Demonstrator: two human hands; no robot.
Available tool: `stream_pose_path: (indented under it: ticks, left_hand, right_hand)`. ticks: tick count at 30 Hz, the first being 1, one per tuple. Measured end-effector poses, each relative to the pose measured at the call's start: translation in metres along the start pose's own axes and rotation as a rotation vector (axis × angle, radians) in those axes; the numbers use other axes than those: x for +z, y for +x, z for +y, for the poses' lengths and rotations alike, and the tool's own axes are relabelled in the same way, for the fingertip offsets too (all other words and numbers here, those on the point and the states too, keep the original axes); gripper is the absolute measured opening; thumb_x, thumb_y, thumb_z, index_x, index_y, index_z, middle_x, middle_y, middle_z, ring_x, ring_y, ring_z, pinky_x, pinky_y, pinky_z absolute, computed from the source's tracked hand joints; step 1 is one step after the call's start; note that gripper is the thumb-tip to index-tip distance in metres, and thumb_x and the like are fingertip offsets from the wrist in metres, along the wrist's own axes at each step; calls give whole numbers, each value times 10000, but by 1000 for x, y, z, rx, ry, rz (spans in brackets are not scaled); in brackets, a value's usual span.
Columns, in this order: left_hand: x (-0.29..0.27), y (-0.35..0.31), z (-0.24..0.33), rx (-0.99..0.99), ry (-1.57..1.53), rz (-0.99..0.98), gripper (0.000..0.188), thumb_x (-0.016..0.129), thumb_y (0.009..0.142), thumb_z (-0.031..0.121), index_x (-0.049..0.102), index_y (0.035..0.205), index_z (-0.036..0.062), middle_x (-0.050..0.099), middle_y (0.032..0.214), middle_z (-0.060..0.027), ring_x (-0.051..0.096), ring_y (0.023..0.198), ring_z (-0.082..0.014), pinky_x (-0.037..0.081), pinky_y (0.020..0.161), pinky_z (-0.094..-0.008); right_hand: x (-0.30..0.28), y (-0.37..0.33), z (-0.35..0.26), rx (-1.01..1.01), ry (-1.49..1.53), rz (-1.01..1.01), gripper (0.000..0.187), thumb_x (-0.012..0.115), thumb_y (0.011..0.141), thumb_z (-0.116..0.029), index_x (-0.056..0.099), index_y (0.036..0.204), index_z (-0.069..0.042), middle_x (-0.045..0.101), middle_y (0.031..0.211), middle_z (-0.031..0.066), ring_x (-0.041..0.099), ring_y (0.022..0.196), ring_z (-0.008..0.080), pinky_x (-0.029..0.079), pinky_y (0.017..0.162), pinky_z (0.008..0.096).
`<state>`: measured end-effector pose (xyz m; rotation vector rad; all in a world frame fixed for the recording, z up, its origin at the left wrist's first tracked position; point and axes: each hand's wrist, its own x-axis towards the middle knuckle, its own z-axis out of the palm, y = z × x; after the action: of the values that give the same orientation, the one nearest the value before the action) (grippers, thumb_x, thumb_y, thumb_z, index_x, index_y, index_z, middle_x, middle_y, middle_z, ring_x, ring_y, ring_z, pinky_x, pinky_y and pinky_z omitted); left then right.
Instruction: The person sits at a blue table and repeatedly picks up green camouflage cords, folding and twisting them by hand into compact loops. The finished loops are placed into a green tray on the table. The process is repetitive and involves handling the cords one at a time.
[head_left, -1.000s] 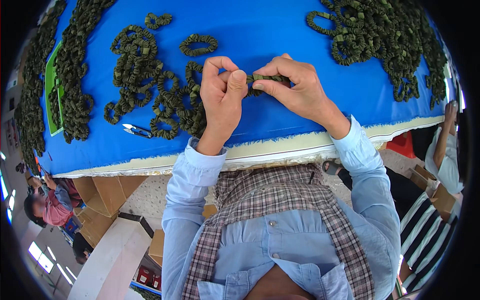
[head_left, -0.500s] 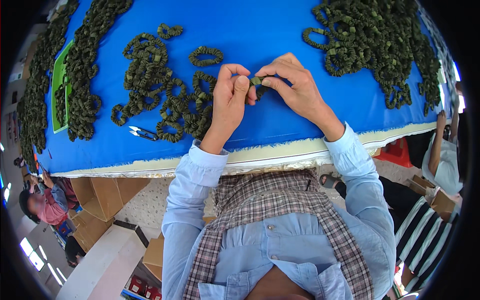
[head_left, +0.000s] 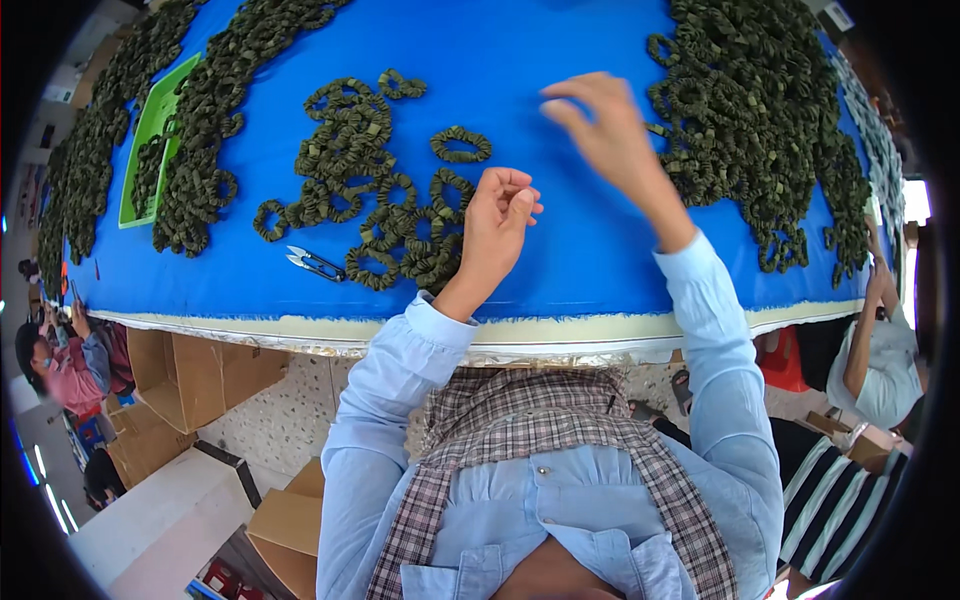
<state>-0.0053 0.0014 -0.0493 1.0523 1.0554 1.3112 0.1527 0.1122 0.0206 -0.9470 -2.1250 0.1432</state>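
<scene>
My left hand [head_left: 499, 222] is raised over the blue-covered table, its fingers curled in toward the thumb, with nothing visible in them. Farther right and higher, my right hand [head_left: 608, 128] is a little blurred; its thumb and fingers are apart and hold nothing I can see. Just left of my left hand lies a loose heap of dark green scrunchies [head_left: 345, 150], and a single scrunchie [head_left: 461, 145] lies beyond it. Thread snips [head_left: 314, 263] rest at the heap's near side. A larger pile of dark green scrunchies [head_left: 745, 130] is beside my right hand.
A green tray [head_left: 128, 200] with scrunchies stands at the left between long rows of them [head_left: 195, 190]. The table's pale front edge [head_left: 560, 328] runs before me. Cardboard boxes [head_left: 215, 375] stand below at left. Other people [head_left: 75, 365] are at both sides.
Both hands were together on a dark green scrunchie; now they are apart. My right hand has moved away and let go. The view has shifted slightly.
</scene>
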Motion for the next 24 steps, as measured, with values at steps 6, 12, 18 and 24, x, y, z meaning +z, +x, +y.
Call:
stream_pose_path:
  ticks: [6, 12, 18, 24]
  left_hand:
    - [-1, -1, 2, -9, -59, 74, 201, 548, 942, 144, 475, 1051, -8, 587, 893, -99, 617, 774, -153, 509, 622, -260]
    - [-3, -2, 5, -15, -227, 244, 233, 535, 967, 165, 452, 1108, -1, 595, 968, -119, 626, 811, -177, 513, 682, -293]
    - [2, -1, 21, -128, -347, -22, 263, 565, 960, 202, 485, 1111, 3, 621, 942, -93, 620, 806, -163, 500, 733, -295]
    - [8, -4, 19, -159, -372, -33, 297, 607, 938, 229, 498, 1085, -4, 642, 896, -102, 630, 769, -159, 503, 692, -288]
  right_hand:
    - [82, 9, -13, 86, 21, -244, 203, 722, 784, -180, 648, 895, -28, 637, 823, 90, 583, 848, 241, 454, 792, 354]
    - [25, -18, -22, 510, 541, -257, 150, 707, 825, -102, 590, 864, -15, 607, 762, 18, 555, 673, 73, 463, 604, 232]
    - [-9, -59, -42, 737, 756, -205, 240, 701, 844, -130, 599, 1016, 4, 641, 833, 38, 583, 729, 87, 489, 661, 235]
    - [-17, -72, -37, 863, 1044, -219, 358, 641, 912, -194, 570, 1180, 33, 652, 936, 52, 600, 855, 105, 483, 774, 230]
